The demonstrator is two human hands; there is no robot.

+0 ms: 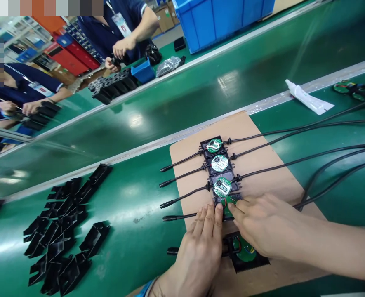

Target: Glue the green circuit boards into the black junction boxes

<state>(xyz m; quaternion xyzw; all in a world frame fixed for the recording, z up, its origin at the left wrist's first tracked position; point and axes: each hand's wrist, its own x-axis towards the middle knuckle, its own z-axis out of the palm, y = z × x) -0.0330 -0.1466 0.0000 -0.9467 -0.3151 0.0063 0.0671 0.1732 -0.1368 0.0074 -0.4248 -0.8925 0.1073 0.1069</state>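
Observation:
A brown board [262, 161] lies on the green bench and carries a column of black housings, each with a round green circuit board and a black cable. My left hand [197, 251] lies flat, fingers stretched, its tips at the fourth housing [227, 204]. My right hand [265, 227] comes in from the right, fingers pressed down on that same housing's circuit board. The three housings above, the top one [213, 145] included, lie untouched. A fifth housing [247, 253] sits partly under my hands.
Several loose black plastic shells [61, 231] are heaped on the left of the bench. A white tube [307, 98] lies by the metal rail. Cables [324, 156] trail off right. Across the green conveyor [201, 90], two other people handle black parts near a blue crate [222, 18].

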